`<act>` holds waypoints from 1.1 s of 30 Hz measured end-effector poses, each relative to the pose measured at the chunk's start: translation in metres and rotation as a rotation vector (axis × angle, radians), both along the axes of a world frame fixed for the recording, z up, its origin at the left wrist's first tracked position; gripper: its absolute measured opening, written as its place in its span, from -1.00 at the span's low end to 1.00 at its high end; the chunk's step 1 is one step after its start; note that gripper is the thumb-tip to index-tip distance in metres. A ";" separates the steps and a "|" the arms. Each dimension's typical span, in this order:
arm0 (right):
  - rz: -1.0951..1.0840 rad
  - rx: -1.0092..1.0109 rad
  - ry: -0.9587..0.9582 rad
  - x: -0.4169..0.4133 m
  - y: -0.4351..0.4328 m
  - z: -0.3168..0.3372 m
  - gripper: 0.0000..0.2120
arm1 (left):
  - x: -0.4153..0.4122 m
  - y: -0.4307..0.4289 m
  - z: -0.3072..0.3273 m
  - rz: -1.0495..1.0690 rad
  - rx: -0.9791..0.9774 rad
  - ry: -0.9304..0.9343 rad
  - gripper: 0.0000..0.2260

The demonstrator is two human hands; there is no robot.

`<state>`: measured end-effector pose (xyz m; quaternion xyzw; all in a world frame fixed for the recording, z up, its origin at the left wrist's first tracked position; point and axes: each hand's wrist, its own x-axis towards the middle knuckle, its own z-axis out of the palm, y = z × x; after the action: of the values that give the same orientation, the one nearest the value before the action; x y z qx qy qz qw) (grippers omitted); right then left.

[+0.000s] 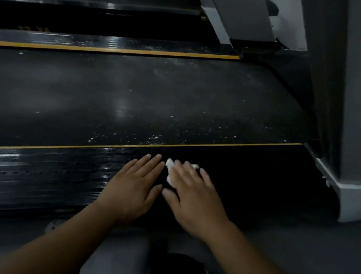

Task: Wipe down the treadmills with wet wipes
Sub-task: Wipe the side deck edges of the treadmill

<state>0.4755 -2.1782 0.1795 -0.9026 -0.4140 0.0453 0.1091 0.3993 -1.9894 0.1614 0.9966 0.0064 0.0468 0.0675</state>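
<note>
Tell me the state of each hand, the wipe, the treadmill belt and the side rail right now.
left hand, flat on the side rail, holding nothing
right hand, flat, pressing the wet wipe onto the rail
wet wipe, crumpled, mostly under the right hand
treadmill belt, dusted with white specks
side rail, glossy

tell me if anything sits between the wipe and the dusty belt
Nothing visible does. The right hand presses the wet wipe on the black side rail, and the speckled belt starts just beyond the yellow stripe, bare apart from white specks. The left hand rests flat beside it, off that path.
</note>
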 end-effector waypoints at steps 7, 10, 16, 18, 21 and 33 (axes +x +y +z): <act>-0.209 -0.038 0.012 0.043 0.024 0.001 -0.34 | -0.027 0.024 0.001 0.101 0.034 -0.017 -0.39; 0.067 -0.006 0.046 0.005 0.049 0.003 -0.28 | -0.029 0.027 -0.001 0.128 0.031 -0.032 -0.43; -0.082 -0.042 -0.020 0.045 0.015 -0.003 -0.28 | -0.027 0.019 0.002 0.154 0.064 -0.041 -0.45; -0.107 -0.053 0.030 0.054 0.036 -0.002 -0.32 | -0.027 0.021 0.002 0.157 0.063 -0.035 -0.44; 0.062 -0.008 0.047 0.015 0.057 0.004 -0.31 | -0.028 0.023 -0.001 0.145 0.050 -0.044 -0.43; 0.091 0.177 -0.003 -0.046 0.075 -0.015 -0.52 | -0.071 0.046 -0.006 0.193 0.059 -0.051 -0.49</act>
<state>0.4294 -2.1033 0.1644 -0.8696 -0.4572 0.0121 0.1859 0.3278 -1.9434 0.1550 0.9914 0.0993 0.0786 0.0336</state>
